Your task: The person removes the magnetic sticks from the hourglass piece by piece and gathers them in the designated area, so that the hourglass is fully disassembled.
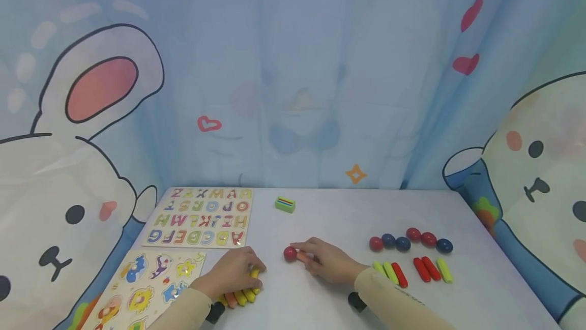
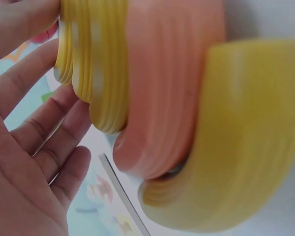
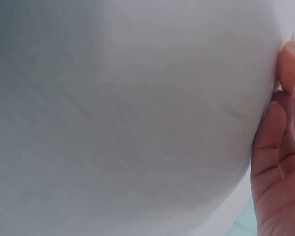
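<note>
My left hand (image 1: 235, 273) bends over a row of short ribbed yellow and orange sticks at the front left. Its thumb and forefinger pinch a yellow stick (image 1: 254, 273) at the row's far end. In the left wrist view an orange stick (image 2: 162, 88) lies between a near yellow stick (image 2: 246, 132) and several other yellow ones. Mid-table, my right hand (image 1: 333, 263) pinches an orange stick (image 1: 302, 257), whose left end meets a red ball (image 1: 290, 254). The right wrist view shows that orange stick (image 3: 291, 69) at its right edge, with a round spot in its end.
Red and blue balls (image 1: 403, 244) stand in a loose line at the right. Before them lie red sticks (image 1: 422, 270) and yellow-green sticks (image 1: 444, 270). An alphabet board (image 1: 199, 242) and a picture board (image 1: 151, 274) lie left. A green striped block (image 1: 285, 204) sits at the back.
</note>
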Available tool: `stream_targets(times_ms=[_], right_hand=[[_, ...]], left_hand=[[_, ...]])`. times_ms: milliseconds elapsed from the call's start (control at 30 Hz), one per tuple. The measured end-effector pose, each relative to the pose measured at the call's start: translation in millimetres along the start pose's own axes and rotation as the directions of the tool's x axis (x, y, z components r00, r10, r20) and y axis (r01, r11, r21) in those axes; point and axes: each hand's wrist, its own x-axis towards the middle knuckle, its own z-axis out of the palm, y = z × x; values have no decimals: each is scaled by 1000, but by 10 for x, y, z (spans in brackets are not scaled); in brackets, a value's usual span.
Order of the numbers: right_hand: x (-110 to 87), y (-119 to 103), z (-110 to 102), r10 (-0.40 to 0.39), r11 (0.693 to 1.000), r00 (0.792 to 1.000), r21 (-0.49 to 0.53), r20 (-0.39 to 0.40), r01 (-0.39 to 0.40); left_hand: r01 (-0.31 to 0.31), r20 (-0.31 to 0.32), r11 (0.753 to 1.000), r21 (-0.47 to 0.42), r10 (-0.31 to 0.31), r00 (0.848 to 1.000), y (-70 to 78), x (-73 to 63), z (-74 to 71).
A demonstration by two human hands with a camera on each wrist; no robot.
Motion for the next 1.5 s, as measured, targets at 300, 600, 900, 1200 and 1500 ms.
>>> stream_targets(times_ms=[300,600,900,1200,1500], right_hand=[[-37,38,5,31,992,999,127,-44,-25],[-126,-68,-9,144,988,988,63,-49,-141],[-119,-94,-1,222,973,970,81,-96,-215],[-32,-74,21,261,930,949,309,-179,-197],[-90,-73,45,257,875,955,454,-147,-166]], left_hand=[[-13,11,999,35,12,1000,15,-3,-50],[-151,7,988,8,151,988,298,336,27],[-150,40,984,-98,155,987,389,377,62],[-121,115,966,-228,150,982,401,368,166],[-168,41,985,-27,169,985,467,375,211]])
